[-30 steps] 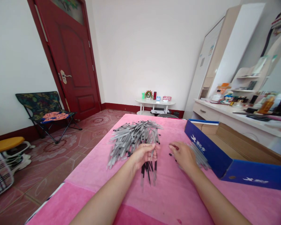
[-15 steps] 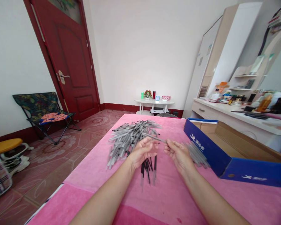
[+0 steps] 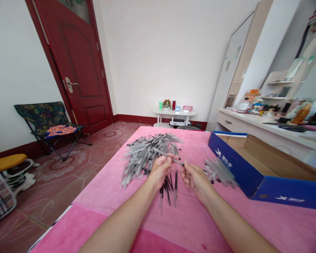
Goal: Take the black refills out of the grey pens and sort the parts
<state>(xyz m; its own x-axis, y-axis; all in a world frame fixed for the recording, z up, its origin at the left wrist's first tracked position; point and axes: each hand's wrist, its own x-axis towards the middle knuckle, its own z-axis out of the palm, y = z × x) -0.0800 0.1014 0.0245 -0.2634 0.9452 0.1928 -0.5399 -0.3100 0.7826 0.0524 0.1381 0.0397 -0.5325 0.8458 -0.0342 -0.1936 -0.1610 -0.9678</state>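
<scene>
A slim grey pen with a dark end slants between my hands above the pink cloth. Its middle is pinched by the thumb and fingers of my left hand. At the dark right-hand end, the fingertips of my right hand are closed on it. Beyond my left hand lies a big loose pile of similar grey pens with black ends. Several thin black sticks, partly clear, lie below my hands. To the right is a smaller, neater group of grey pens.
An open blue cardboard box stands at the right of the pink-covered table. Behind it is a white dresser crowded with bottles. A folding chair and a yellow stool stand on the floor at left.
My left fingers have closed around the pen, where they were loosely spread before. My right hand has shifted slightly left and down, and the pen tilts more steeply.
</scene>
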